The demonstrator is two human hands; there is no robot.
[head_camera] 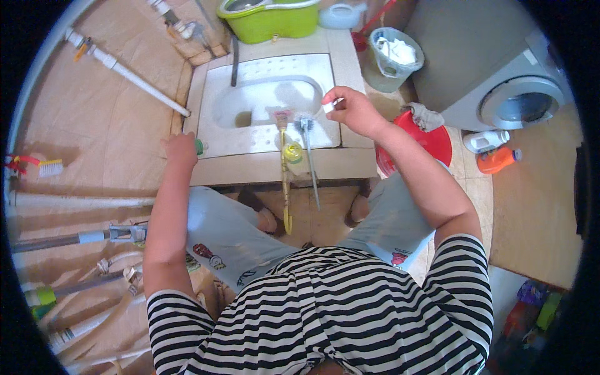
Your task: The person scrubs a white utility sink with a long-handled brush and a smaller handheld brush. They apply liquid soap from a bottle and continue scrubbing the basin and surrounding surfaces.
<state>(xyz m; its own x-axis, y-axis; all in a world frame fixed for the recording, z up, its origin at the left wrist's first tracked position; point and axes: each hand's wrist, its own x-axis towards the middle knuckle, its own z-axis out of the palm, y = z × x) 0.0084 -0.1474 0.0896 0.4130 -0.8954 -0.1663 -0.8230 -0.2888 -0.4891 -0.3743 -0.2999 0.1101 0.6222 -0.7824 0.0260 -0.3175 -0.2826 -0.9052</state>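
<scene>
A squat toilet (213, 84) of white ceramic is set in a raised tiled step before me. At its left front edge my left hand (182, 149) is closed around a green object (200, 147), mostly hidden by the fingers. Over the right rim, my right hand (354, 111) pinches a small white piece (328, 107) between thumb and fingers. Between the hands, a long-handled brush with a yellow handle (285, 178) and a toilet brush with a grey-blue handle (311, 164) lie across the front rim. A yellow translucent container (293, 152) stands between their handles.
Behind the toilet sit a green mop bucket (272, 21) and a pale blue jug (341, 16). To the right are a lined waste bin (391, 77), a red basin (429, 145), a washing machine (468, 61) and two bottles (497, 160). A white pipe (140, 84) runs along the left wall.
</scene>
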